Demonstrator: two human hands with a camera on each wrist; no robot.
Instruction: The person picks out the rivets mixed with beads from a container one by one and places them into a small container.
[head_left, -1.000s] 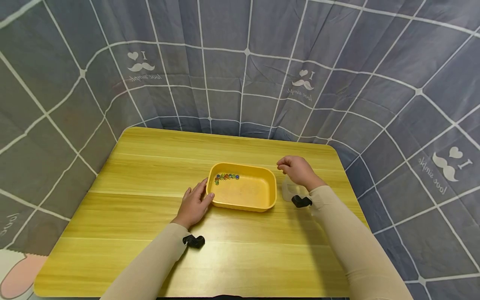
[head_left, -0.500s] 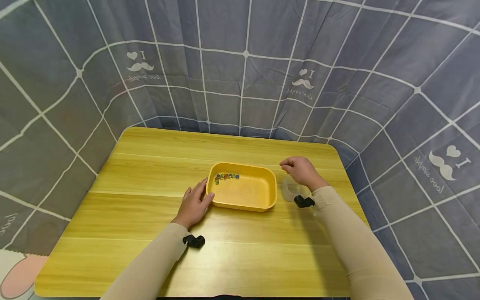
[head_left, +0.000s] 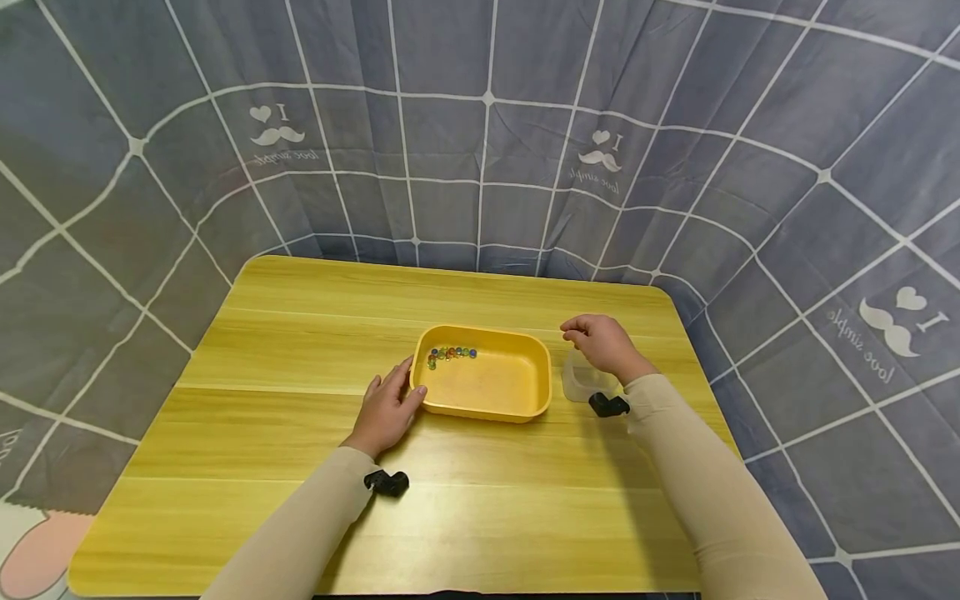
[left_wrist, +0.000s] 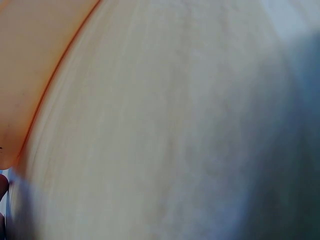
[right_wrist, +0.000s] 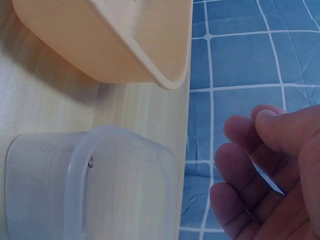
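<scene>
A shallow basin (head_left: 495, 385) of smooth, matt yellow plastic, an oblong with rounded corners and a thin lip, sits on the table (head_left: 315, 333). Glossy glass marbles (head_left: 452, 353) in blue, green, amber and red gather on its floor at the left end, lined along the far wall and bending around the corner.

The person's left hand (head_left: 385, 412) rests against the left end, its fingers extended and relaxed along the outer wall and the thumb touching the near corner of the rim. The right hand (head_left: 606, 343) hovers above a clear box (head_left: 577, 385), apart from its rim; its fingers are released, loosely bent, with the thumb tip against the forefinger. The box, a rounded, translucent, slightly cloudy plastic container, stands just beside the basin's right end, and a small, dark, shiny round thing (right_wrist: 91, 162) shows through its wall.

The tabletop has rounded corners and a yellow, streaked wood grain. Beige sleeves (head_left: 697, 479) of soft-looking fabric reach both wrists, where black fittings (head_left: 387, 483) sit. Around the table hangs creased grey-blue cloth (head_left: 442, 142), gridded in white and printed with hearts, moustaches and mirrored lettering.
</scene>
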